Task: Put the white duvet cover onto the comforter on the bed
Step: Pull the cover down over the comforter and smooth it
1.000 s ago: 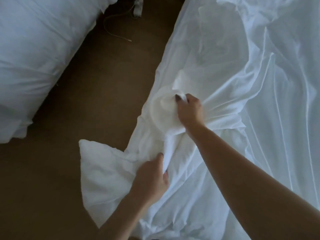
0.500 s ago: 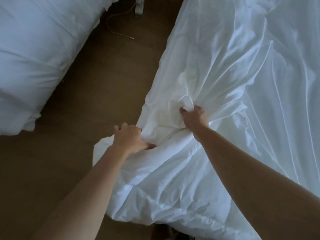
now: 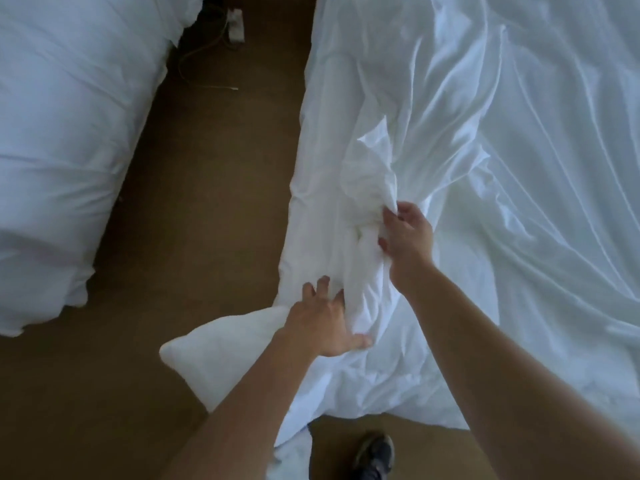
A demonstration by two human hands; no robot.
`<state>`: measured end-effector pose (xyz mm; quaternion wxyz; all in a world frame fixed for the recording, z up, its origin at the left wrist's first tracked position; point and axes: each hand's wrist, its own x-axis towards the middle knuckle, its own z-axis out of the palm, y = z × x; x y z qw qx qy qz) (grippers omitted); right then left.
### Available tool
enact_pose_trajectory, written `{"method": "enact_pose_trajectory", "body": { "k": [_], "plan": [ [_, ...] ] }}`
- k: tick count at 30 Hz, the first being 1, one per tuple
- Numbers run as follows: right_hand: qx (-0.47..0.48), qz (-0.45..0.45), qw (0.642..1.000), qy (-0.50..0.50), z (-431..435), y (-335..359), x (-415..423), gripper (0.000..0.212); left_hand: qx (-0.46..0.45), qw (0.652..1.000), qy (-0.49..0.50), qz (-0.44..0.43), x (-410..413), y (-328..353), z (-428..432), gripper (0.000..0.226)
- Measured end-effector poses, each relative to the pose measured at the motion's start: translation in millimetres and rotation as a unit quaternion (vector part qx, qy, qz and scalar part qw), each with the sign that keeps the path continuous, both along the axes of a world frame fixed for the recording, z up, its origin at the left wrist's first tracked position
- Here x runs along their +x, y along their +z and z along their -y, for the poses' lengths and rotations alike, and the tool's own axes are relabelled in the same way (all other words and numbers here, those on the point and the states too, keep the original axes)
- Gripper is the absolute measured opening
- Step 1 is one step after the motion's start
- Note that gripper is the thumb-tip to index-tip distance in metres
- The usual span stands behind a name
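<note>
The thin, shiny white duvet cover [image 3: 502, 140] lies wrinkled across the bed on the right. The thicker white comforter [image 3: 388, 368] is bunched along the bed's near left edge, and one corner [image 3: 221, 355] hangs over the floor. My right hand [image 3: 407, 237] pinches a gathered bunch of cover fabric just above the comforter. My left hand [image 3: 327, 323] lies below it with fingers spread, its fingertips pushed into a fold of the bunched fabric.
A second bed with white bedding [image 3: 69, 133] fills the left side. Brown carpet [image 3: 207, 202] runs between the two beds. A white plug and cable [image 3: 235, 26] lie on the floor at the top. My dark shoe [image 3: 375, 452] stands at the bed's foot.
My left hand let go of its gripped fold and now lies spread on the fabric. My right hand moved up and right with the gathered cover. The comforter corner hangs farther out.
</note>
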<state>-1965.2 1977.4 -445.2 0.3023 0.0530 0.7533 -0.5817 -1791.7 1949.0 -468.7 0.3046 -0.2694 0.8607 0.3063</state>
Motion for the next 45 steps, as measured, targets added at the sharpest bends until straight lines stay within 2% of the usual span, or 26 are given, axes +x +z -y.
{"method": "enact_pose_trajectory", "body": {
  "k": [3,5,6,7,8,9,10,11,13,14,17,19,21,23,24,26,29,31,33,35,37,40,43,45],
  "plan": [
    [0.119,-0.144,0.978,0.090,0,-16,26,0.014,0.041,0.998,-0.036,-0.033,4,-16,5,0.121],
    [0.160,-0.245,0.949,0.119,6,-25,43,0.010,0.163,0.985,0.012,-0.046,9,-28,20,0.118],
    [0.175,-0.272,0.937,0.132,13,-30,49,0.008,0.275,0.954,0.094,-0.065,11,-31,33,0.107],
    [0.191,-0.272,0.933,0.141,20,-33,52,0.008,0.392,0.895,0.192,-0.092,16,-35,46,0.084],
    [0.213,-0.248,0.934,0.146,28,-35,54,0.009,0.469,0.832,0.271,-0.119,20,-38,58,0.052],
    [0.240,-0.221,0.933,0.150,33,-35,57,0.012,0.479,0.802,0.327,-0.141,21,-41,71,0.028],
    [0.266,-0.200,0.931,0.151,37,-36,62,0.014,0.458,0.797,0.364,-0.151,21,-43,85,0.022],
    [0.289,-0.187,0.926,0.153,40,-36,67,0.017,0.431,0.803,0.383,-0.151,21,-45,98,0.031],
    [0.315,-0.168,0.922,0.150,47,-33,75,0.019,0.364,0.829,0.389,-0.172,12,-47,126,0.072],
    [0.318,-0.158,0.923,0.148,50,-31,78,0.018,0.346,0.835,0.382,-0.192,1,-45,140,0.085],
    [0.293,-0.161,0.931,0.147,59,-21,83,0.011,0.323,0.861,0.330,-0.213,-39,-38,173,0.094],
    [0.260,-0.199,0.933,0.149,64,-13,85,0.013,0.334,0.861,0.319,-0.214,-63,-33,181,0.075],
    [0.223,-0.222,0.937,0.149,68,-7,84,0.014,0.341,0.850,0.326,-0.234,-78,-28,183,0.041],
    [0.188,-0.242,0.941,0.146,72,2,79,0.015,0.355,0.821,0.358,-0.268,-85,-26,190,0.015],
    [0.168,-0.256,0.942,0.141,75,6,74,0.015,0.372,0.793,0.390,-0.283,-88,-23,195,0.012],
    [0.128,-0.280,0.943,0.125,82,15,63,0.018,0.404,0.729,0.464,-0.302,-91,-14,206,0.021],
    [0.121,-0.280,0.950,0.064,90,18,40,0.054,0.391,0.653,0.559,-0.330,-97,4,230,0.018],
    [0.183,-0.287,0.939,0.041,87,13,19,0.067,0.372,0.633,0.581,-0.350,-102,17,255,0.010],
    [0.239,-0.299,0.922,0.059,79,8,-1,0.064,0.376,0.644,0.565,-0.352,-103,31,281,0.029],
    [0.258,-0.314,0.909,0.087,71,4,-17,0.056,0.405,0.678,0.520,-0.327,-98,43,302,0.043],
    [0.233,-0.305,0.917,0.111,68,1,-30,0.056,0.419,0.713,0.482,-0.289,-93,50,314,0.028],
    [0.206,-0.277,0.928,0.142,69,2,-48,0.075,0.417,0.729,0.501,-0.211,-91,36,308,0.034],
    [0.207,-0.237,0.933,0.176,74,1,-66,0.089,0.357,0.756,0.539,-0.103,-91,9,285,0.042],
    [0.214,-0.184,0.945,0.165,77,-2,-70,0.085,0.284,0.797,0.528,-0.071,-87,-7,260,0.034]
  ]
}}
